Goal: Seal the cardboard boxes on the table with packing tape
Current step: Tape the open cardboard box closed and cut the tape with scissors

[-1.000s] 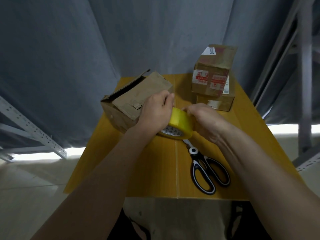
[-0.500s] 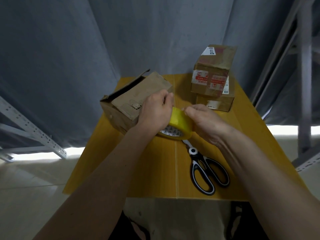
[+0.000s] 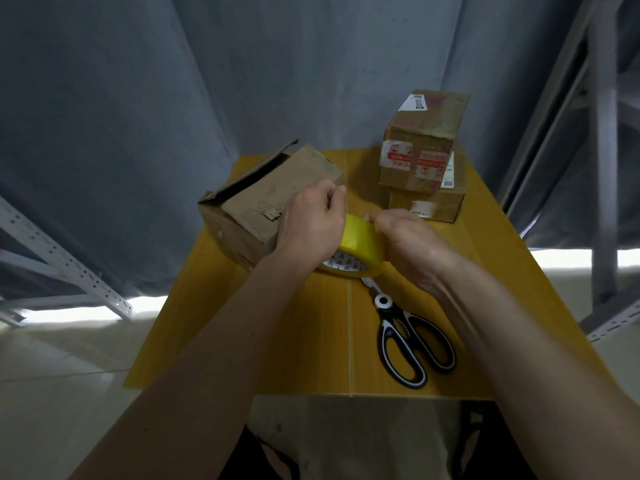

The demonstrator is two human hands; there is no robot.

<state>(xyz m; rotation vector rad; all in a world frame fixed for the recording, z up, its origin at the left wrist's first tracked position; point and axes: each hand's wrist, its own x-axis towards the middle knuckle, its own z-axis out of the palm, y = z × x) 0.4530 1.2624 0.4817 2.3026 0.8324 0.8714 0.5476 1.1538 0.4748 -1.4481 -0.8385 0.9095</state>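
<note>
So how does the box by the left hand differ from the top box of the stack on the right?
The left box has a flap standing open at its far edge; the top stacked box is closed. The left box sits on the table; the top stacked box rests on another box. The left box's faces look bare, while the top stacked box carries red-printed labels. Both are worn brown cardboard.

Black-handled scissors point(image 3: 408, 337) are laid flat on the yellow table point(image 3: 294, 341), to the right of its centre seam, with the blades pointed away toward the far end and the handles nearest the front edge. A grey curtain point(image 3: 242, 81) is hung behind the table. White perforated shelving rails point(image 3: 69, 271) are seen at the lower left, and grey metal uprights point(image 3: 602, 150) at the right. A pale floor point(image 3: 52, 375) is seen below.
</note>
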